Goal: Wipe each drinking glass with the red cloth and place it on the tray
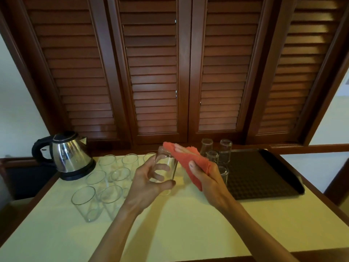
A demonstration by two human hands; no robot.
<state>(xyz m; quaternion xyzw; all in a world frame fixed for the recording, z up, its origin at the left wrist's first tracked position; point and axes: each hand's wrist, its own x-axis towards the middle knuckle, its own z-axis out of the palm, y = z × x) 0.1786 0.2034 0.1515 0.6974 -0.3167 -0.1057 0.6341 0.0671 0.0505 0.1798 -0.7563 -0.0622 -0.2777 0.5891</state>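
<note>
My left hand (151, 178) grips a clear drinking glass (167, 163) above the middle of the table, fingers curled round its side. My right hand (205, 174) holds the red cloth (187, 157), thumb pinching it, and the cloth lies against the glass's upper right side. Several upright glasses (105, 188) stand in a cluster on the left of the table. Several glasses (224, 150) stand upside down on the left part of the dark tray (264, 176) at the right; my right hand partly hides one.
A steel electric kettle (69, 154) with a black handle stands at the back left. Brown louvred shutters (156, 72) close off the wall behind. The table (179, 224) has a pale top with a wooden rim.
</note>
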